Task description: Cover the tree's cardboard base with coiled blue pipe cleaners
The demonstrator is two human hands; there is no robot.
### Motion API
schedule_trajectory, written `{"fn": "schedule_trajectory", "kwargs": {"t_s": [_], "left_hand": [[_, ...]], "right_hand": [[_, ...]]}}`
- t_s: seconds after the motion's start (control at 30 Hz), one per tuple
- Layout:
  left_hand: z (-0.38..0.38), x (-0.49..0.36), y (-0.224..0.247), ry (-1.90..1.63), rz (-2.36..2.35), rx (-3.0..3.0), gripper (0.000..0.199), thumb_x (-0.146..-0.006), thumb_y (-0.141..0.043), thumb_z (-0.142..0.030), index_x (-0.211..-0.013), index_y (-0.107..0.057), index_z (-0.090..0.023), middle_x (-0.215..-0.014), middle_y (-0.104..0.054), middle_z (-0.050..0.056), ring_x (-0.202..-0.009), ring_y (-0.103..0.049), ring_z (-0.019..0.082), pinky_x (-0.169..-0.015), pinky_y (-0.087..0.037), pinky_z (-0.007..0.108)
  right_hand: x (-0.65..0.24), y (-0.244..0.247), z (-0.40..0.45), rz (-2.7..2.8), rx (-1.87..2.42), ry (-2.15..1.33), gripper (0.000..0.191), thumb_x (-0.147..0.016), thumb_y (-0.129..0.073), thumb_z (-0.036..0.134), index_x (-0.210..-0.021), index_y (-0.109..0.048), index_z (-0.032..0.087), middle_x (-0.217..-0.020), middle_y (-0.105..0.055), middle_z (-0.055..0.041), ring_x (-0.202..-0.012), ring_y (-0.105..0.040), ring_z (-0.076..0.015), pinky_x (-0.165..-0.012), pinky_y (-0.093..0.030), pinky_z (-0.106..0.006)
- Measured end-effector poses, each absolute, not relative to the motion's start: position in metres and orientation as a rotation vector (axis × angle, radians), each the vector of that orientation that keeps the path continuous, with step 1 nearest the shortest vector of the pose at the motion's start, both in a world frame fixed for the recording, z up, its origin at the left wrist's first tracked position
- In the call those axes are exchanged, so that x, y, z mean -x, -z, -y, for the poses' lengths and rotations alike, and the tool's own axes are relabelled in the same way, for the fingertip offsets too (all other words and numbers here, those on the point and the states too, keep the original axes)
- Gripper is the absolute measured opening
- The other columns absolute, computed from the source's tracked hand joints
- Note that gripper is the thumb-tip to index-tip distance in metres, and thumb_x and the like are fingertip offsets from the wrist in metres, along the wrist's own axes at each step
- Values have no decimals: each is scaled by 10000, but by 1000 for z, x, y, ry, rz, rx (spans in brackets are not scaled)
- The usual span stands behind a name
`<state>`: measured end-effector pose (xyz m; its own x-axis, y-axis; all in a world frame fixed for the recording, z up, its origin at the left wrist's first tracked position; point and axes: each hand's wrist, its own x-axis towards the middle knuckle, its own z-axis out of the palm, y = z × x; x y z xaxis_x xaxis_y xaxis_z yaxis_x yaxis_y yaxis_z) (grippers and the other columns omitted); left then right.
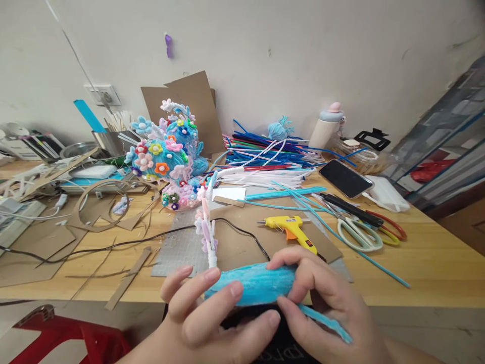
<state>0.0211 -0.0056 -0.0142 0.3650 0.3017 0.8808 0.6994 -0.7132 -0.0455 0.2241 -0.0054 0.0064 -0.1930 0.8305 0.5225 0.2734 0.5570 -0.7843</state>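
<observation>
Low at the table's front edge I hold a bright blue piece (252,284) wrapped in fuzzy pipe cleaners. My left hand (212,313) grips its left end, fingers curled along the near side. At the other end my right hand (326,298) pinches it between thumb and forefinger. A loose blue pipe cleaner (328,323) sticks out below the right palm. Just behind the left fingers rises a white-wrapped stem with pastel flowers (206,232); whether it joins the blue piece is hidden. A yellow glue gun (291,228) lies beyond my right hand.
A flower-covered blue pipe-cleaner figure (166,151) stands at the back. Bundled pipe cleaners (265,151) lie beside it. Scissors (358,233), pliers (352,210) and a phone (345,178) are on the right. Cardboard scraps (129,278) and a black cable (94,246) cover the left.
</observation>
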Motion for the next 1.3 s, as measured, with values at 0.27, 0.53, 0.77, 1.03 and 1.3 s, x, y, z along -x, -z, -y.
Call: {"fn": "schedule_trajectory", "kwargs": {"t_s": [0.27, 0.53, 0.77, 1.03, 1.3], "left_hand": [[8, -21, 5, 1129, 901, 2290, 254, -855, -645, -201, -954, -727, -420, -983, -475, 18, -1016, -447, 204, -1092, -259, 365], [12, -2, 6, 1505, 1217, 2488, 42, -923, -620, -292, -937, -631, -254, -1065, -498, 52, -1020, -511, 217, -851, -446, 364], [7, -2, 3, 1537, 1362, 2648, 37, -921, -627, -261, -893, -652, -255, -1043, -521, 52, -989, -544, 201, -757, -483, 332], [6, -3, -5, 1443, 1347, 2667, 60, -885, -654, -199, -863, -659, -254, -1048, -517, 36, -986, -529, 201, -799, -447, 342], [9, -4, -17, 1230, 1249, 2648, 137, -891, -565, -101, -829, -603, -217, -916, -527, 30, -910, -477, 199, -801, -380, 328]], "right_hand": [[-225, -5, 4, 1734, 931, -661, 183, -779, -605, 108, -700, -497, 232, -949, -676, 16, -795, -689, -156, -706, -538, -278], [-232, 10, 6, 1732, 979, -729, 192, -834, -605, 123, -752, -476, 239, -1029, -635, -12, -841, -658, -182, -760, -531, -328], [-231, 7, 6, 1741, 955, -723, 195, -834, -600, 118, -757, -471, 242, -1015, -632, -6, -827, -656, -178, -769, -528, -334], [-230, 3, 6, 1745, 966, -727, 193, -829, -589, 121, -751, -460, 241, -999, -634, 18, -799, -655, -156, -766, -518, -323], [-230, 2, 6, 1765, 957, -701, 197, -804, -594, 104, -733, -469, 239, -997, -642, 25, -820, -656, -158, -778, -511, -324]]}}
